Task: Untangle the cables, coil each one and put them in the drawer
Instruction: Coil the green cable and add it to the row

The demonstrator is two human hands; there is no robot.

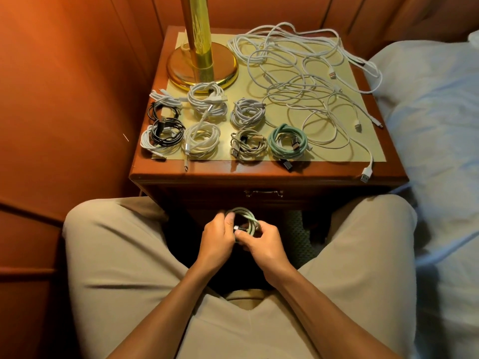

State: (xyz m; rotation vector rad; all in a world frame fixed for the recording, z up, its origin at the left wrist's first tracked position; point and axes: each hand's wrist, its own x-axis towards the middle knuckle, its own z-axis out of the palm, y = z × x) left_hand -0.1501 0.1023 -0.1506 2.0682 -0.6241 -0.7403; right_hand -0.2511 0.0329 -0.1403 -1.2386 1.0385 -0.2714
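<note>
Both hands hold a pale green coiled cable (245, 220) below the counter's (269, 172) front edge, before the shut drawer (263, 194): the left hand (216, 240) and right hand (263, 240) curl their fingers round the coil. Finished coils (204, 120) line the counter's front-left; tangled white cables (305, 81) spread toward its back-right corner

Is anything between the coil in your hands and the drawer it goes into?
Yes: the drawer is shut, its front and handle just above the pale green coil held by both hands, left and right. Nothing else visible blocks it.
</note>
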